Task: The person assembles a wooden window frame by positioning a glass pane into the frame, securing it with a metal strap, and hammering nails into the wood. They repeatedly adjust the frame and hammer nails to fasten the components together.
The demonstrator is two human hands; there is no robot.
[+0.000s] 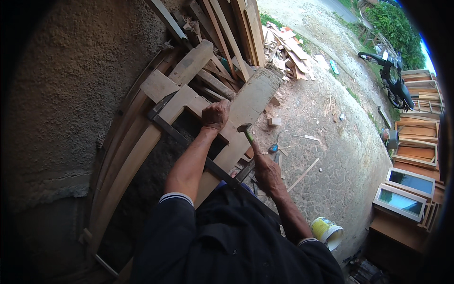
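My left hand [216, 115] is closed in a fist over a pale wooden frame [189, 98] with a rectangular opening. Whatever its fingers hold, if anything, is hidden. A hammer [249, 137] with a dark head and a partly green handle is gripped in my right hand [268, 175]. The hammer head is raised to the right of my left fist, apart from it. Across the frame, beneath my left forearm, runs a long dark bar [215, 168] that looks like a clamp. Beyond my fist lies a thick, wide board [257, 94].
Long planks [231, 33] lean against the rough wall [71, 94]. Wood offcuts [293, 52] are heaped on the ground, with a blue tape measure [273, 148] nearer. A yellow-and-white bucket [326, 232] lies tipped at lower right. Window frames [402, 201] and a motorcycle [392, 80] are farther right.
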